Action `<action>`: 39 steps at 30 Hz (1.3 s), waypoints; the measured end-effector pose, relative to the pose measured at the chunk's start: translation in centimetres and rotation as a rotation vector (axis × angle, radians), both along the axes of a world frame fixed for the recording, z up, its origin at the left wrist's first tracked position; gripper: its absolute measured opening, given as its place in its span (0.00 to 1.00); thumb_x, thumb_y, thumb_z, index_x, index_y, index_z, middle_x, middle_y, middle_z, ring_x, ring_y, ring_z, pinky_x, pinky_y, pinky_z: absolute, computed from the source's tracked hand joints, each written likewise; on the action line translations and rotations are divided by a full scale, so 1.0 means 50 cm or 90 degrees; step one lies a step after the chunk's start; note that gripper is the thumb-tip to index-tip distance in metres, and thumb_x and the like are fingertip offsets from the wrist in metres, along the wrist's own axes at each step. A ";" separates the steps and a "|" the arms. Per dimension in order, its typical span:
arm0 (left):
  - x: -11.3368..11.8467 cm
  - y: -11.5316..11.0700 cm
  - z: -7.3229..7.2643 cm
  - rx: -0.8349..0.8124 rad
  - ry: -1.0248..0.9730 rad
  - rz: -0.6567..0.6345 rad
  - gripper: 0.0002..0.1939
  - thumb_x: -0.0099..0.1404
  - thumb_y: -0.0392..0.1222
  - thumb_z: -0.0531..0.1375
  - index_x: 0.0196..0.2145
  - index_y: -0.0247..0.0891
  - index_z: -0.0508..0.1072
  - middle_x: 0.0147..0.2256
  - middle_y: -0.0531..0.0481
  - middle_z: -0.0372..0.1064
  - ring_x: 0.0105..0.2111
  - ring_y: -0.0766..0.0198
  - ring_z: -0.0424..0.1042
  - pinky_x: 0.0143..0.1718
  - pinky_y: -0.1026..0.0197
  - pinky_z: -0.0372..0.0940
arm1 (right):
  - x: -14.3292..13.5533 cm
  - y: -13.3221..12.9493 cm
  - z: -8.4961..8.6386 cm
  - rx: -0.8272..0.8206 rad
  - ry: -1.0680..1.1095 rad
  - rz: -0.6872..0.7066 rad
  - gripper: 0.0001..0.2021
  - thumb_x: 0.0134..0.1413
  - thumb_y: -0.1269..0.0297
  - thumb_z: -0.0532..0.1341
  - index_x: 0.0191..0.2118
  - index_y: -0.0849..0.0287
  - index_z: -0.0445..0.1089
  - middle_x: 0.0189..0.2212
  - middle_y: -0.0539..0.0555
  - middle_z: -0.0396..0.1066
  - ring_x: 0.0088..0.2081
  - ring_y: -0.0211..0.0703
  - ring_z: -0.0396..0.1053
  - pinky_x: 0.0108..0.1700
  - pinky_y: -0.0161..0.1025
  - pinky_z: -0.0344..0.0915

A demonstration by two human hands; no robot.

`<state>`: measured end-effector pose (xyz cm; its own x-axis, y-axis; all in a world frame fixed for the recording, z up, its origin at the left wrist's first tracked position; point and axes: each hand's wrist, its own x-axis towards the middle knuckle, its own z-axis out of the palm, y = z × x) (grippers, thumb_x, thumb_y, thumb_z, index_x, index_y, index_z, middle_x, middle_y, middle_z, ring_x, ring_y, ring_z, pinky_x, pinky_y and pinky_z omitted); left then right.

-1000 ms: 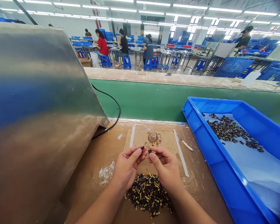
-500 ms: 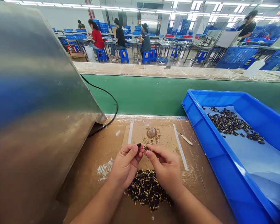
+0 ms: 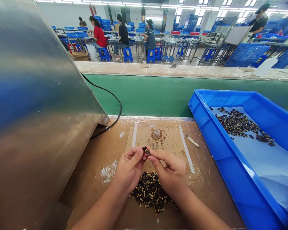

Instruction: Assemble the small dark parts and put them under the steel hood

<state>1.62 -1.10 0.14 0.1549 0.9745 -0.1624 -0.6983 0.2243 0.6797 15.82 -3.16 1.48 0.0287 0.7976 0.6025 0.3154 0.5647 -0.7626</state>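
Observation:
My left hand (image 3: 129, 169) pinches a small black piece (image 3: 144, 149) between thumb and fingers. Facing it, my right hand (image 3: 170, 169) pinches a small black-and-yellow part (image 3: 148, 153) at its fingertips. The two pieces meet between the hands; whether they are joined is too small to tell. Below and between my wrists lies a pile of small black parts with yellow bits (image 3: 152, 191), partly hidden by both hands. Beyond my fingers, a small clear cup (image 3: 156, 134) stands in a wet brown patch on a taped cardboard sheet (image 3: 144, 131).
A white-handled knife (image 3: 192, 141) lies right of the sheet. At right stands a blue bin (image 3: 220, 159) with white lining and similar parts (image 3: 242, 124). A large metal housing (image 3: 43, 111) blocks the left, with a black cable (image 3: 117, 102) beside it. Several people sit at far tables.
My right fingertips have brought the black-and-yellow part against the black piece in my left hand; a small gap showed between them before. The view has shifted slightly.

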 end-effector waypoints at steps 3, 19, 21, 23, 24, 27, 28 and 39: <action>-0.001 0.000 0.004 0.008 0.012 0.002 0.09 0.56 0.42 0.74 0.31 0.36 0.82 0.37 0.43 0.78 0.33 0.69 0.73 0.40 0.71 0.71 | 0.000 0.001 -0.002 -0.002 0.001 -0.002 0.11 0.61 0.75 0.66 0.46 0.53 0.78 0.42 0.50 0.80 0.43 0.39 0.78 0.47 0.37 0.76; -0.002 -0.005 -0.002 0.060 0.104 0.026 0.09 0.57 0.43 0.74 0.34 0.37 0.83 0.36 0.42 0.78 0.33 0.68 0.74 0.41 0.69 0.71 | 0.002 -0.001 0.003 0.036 -0.037 -0.019 0.11 0.61 0.77 0.65 0.46 0.55 0.78 0.42 0.52 0.80 0.43 0.40 0.78 0.48 0.37 0.76; -0.001 -0.006 -0.002 0.067 0.119 0.037 0.10 0.56 0.43 0.74 0.34 0.37 0.83 0.36 0.42 0.78 0.33 0.67 0.74 0.41 0.69 0.71 | 0.002 -0.001 0.003 0.033 -0.032 -0.015 0.11 0.61 0.77 0.65 0.45 0.55 0.78 0.42 0.52 0.80 0.43 0.40 0.78 0.47 0.38 0.76; 0.000 -0.005 -0.003 0.076 0.136 0.046 0.10 0.57 0.44 0.74 0.35 0.37 0.83 0.36 0.42 0.78 0.33 0.67 0.74 0.41 0.68 0.71 | 0.002 0.000 0.004 0.023 -0.029 -0.007 0.11 0.62 0.76 0.65 0.45 0.54 0.78 0.42 0.52 0.80 0.43 0.41 0.78 0.47 0.38 0.77; 0.001 -0.005 -0.003 0.082 0.145 0.048 0.10 0.57 0.44 0.73 0.35 0.37 0.83 0.36 0.42 0.78 0.33 0.67 0.74 0.41 0.68 0.70 | 0.003 0.000 0.005 0.018 -0.029 -0.003 0.11 0.62 0.76 0.65 0.45 0.54 0.78 0.42 0.52 0.80 0.43 0.41 0.78 0.47 0.39 0.77; 0.000 -0.004 -0.009 0.096 0.161 0.045 0.09 0.58 0.44 0.73 0.35 0.38 0.83 0.35 0.43 0.78 0.34 0.66 0.74 0.42 0.66 0.70 | 0.004 0.000 0.007 0.019 -0.033 0.004 0.12 0.62 0.76 0.64 0.46 0.53 0.77 0.42 0.52 0.80 0.43 0.42 0.78 0.47 0.40 0.77; -0.001 -0.004 -0.011 0.100 0.167 0.045 0.09 0.59 0.44 0.72 0.35 0.38 0.83 0.35 0.43 0.78 0.34 0.66 0.74 0.42 0.66 0.70 | 0.005 0.000 0.008 0.023 -0.036 0.005 0.12 0.62 0.76 0.64 0.46 0.54 0.77 0.42 0.52 0.80 0.43 0.42 0.78 0.47 0.41 0.77; -0.009 -0.018 0.010 0.247 0.450 0.139 0.04 0.63 0.43 0.68 0.34 0.41 0.83 0.41 0.43 0.78 0.43 0.58 0.78 0.49 0.60 0.73 | 0.008 -0.001 0.010 0.054 -0.088 -0.023 0.11 0.62 0.77 0.64 0.46 0.56 0.77 0.41 0.53 0.79 0.43 0.41 0.77 0.46 0.39 0.76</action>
<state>1.15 -2.01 0.63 -0.0566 0.9774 0.2036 -0.0787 -0.2077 0.9750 16.22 -3.19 1.97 -0.0317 0.7442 0.6672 0.4357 0.6111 -0.6609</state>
